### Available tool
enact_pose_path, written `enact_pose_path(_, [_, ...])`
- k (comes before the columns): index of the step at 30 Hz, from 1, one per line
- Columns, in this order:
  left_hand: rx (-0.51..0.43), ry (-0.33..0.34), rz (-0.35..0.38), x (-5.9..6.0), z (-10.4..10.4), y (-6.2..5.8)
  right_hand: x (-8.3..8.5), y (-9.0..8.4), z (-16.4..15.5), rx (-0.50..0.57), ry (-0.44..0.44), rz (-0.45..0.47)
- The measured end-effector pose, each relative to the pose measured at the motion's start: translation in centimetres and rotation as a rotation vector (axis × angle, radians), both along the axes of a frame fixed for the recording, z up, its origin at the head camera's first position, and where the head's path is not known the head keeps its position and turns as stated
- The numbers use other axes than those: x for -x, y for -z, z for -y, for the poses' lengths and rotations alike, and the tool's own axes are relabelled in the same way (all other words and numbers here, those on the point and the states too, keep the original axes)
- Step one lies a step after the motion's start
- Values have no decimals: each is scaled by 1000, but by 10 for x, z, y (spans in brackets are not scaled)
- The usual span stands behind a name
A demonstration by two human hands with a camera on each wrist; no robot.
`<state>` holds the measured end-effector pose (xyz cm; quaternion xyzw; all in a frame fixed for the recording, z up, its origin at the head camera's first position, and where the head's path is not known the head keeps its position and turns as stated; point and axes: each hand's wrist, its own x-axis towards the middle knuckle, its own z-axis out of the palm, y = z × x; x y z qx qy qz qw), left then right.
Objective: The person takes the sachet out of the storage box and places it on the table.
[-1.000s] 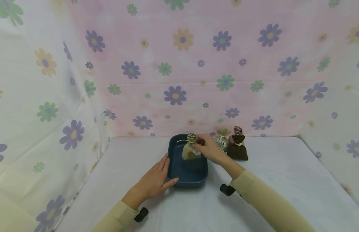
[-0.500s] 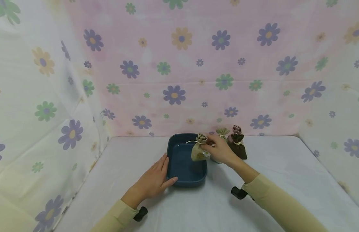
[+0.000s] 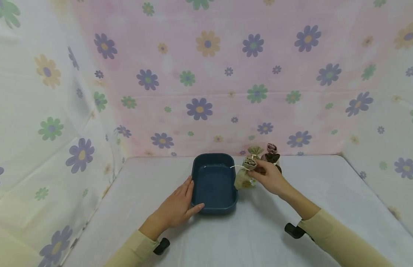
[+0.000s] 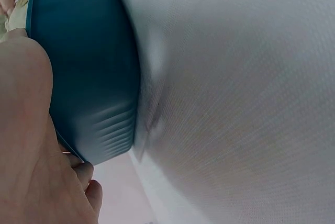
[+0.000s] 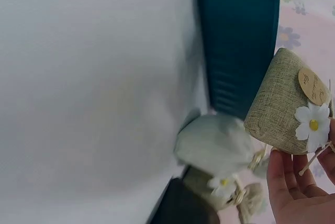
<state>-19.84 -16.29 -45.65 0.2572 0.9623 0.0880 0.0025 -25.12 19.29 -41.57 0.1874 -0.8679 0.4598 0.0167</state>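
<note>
A person's right hand (image 3: 271, 178) pinches the tied neck of a small burlap pouch (image 3: 244, 178), holding it just right of a dark blue tray (image 3: 213, 207); the left hand (image 3: 178, 207) rests, fingers straight, against the tray's left front corner

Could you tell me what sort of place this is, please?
Probably a staged tabletop booth, not a lived-in room: flowered cloth hangs behind and beside a white-covered table. On it sit only a blue tray and small gift pouches.
</note>
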Motion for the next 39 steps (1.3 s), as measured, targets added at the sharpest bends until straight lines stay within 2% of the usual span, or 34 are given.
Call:
enact_pose_path(9, [-6,6,2,-2,2,2,-9,11,-31,-42,65,0])
enact_pose_path(16, [2,1,-24,-2,3,7,-7,19,-49,-96,110,-30])
enact_pose_path(22, [0,13,-29,0,2,6,-5,26,-64,-127,147,-49])
enact_pose_path(33, [-4,15,-20,1,0,5,-1,38,-71,-130,158,51])
enact_pose_path(39, [-65,21,-4,0,2,6,-3,36,-73,-141,159,97])
